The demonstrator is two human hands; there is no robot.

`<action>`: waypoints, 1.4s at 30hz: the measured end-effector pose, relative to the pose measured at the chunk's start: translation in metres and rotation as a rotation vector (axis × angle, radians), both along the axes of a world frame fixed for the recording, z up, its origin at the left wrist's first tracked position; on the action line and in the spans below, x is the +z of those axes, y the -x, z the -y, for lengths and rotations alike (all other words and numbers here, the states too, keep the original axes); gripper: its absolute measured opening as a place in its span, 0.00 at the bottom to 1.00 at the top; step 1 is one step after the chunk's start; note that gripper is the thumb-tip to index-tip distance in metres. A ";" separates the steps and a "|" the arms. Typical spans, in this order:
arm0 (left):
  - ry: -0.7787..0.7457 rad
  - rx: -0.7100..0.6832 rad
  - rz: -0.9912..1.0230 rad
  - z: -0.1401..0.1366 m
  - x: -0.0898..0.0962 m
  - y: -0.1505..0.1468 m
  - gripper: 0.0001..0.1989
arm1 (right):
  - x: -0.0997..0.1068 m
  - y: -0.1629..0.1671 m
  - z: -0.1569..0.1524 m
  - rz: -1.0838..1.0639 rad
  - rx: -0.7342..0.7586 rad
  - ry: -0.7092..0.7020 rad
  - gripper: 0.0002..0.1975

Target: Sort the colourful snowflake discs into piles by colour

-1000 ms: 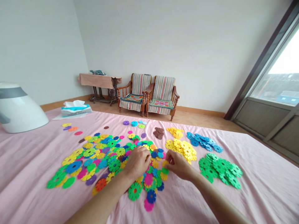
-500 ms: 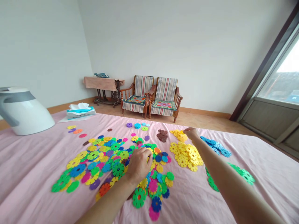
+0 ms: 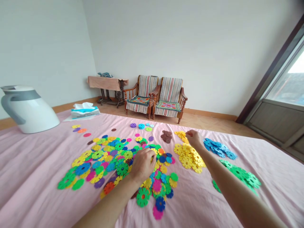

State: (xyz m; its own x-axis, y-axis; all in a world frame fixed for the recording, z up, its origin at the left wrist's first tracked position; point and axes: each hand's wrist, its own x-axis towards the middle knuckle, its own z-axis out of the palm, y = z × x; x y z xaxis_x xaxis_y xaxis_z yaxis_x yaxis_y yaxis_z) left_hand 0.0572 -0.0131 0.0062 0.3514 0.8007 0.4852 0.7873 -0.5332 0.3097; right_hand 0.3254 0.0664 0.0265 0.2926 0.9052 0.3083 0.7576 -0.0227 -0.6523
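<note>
My left hand (image 3: 143, 166) rests over the heap of mixed-colour plastic snowflake discs (image 3: 122, 168), fingers curled inward; whatever they close on is hidden. Stretched forward, my right hand (image 3: 195, 138) has its fingertips pinched together at the edge of a small group of yellow discs (image 3: 180, 136); I cannot make out what is between them. Just in front of that group lies a larger pile of yellow snowflake discs (image 3: 188, 156). Brown discs (image 3: 166, 136) sit left of the yellow ones. Blue discs (image 3: 219, 148) and green discs (image 3: 239, 172) lie to the right, the green partly behind my right forearm.
A white and grey jug (image 3: 39, 110) and a tissue box (image 3: 85, 111) stand at the left on the pink cloth (image 3: 33, 171). Purple discs (image 3: 133, 125) and light-blue discs (image 3: 141, 126) lie near the far edge. Beyond are two wooden armchairs (image 3: 169, 106) and a cloth-covered side table (image 3: 104, 83).
The view has shifted slightly, so everything sits a little further right and higher. My right hand has drawn back slightly from the small yellow group. My left hand stays over the mixed heap.
</note>
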 end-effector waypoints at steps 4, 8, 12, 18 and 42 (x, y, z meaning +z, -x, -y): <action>0.014 0.013 -0.013 0.000 0.001 -0.001 0.09 | -0.003 0.034 0.048 0.068 0.320 0.060 0.05; 0.013 -0.001 -0.018 0.000 0.000 -0.001 0.08 | -0.009 0.062 0.086 0.128 0.482 0.065 0.06; 0.007 -0.012 -0.019 -0.001 -0.001 0.000 0.08 | -0.011 0.071 0.097 0.246 0.529 0.003 0.16; 0.014 -0.017 0.007 -0.002 0.000 0.001 0.08 | -0.011 0.067 0.097 0.299 0.556 0.062 0.13; 0.016 0.006 -0.040 -0.001 0.000 0.000 0.08 | 0.000 0.066 0.110 0.041 0.800 0.274 0.05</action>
State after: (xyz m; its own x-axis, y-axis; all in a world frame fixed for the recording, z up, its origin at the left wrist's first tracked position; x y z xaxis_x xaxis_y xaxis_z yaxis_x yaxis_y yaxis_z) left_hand 0.0576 -0.0117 0.0066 0.3655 0.8103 0.4579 0.8022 -0.5238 0.2866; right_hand 0.2594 -0.0431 0.0269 -0.4749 0.8790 0.0438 0.6355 0.3770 -0.6738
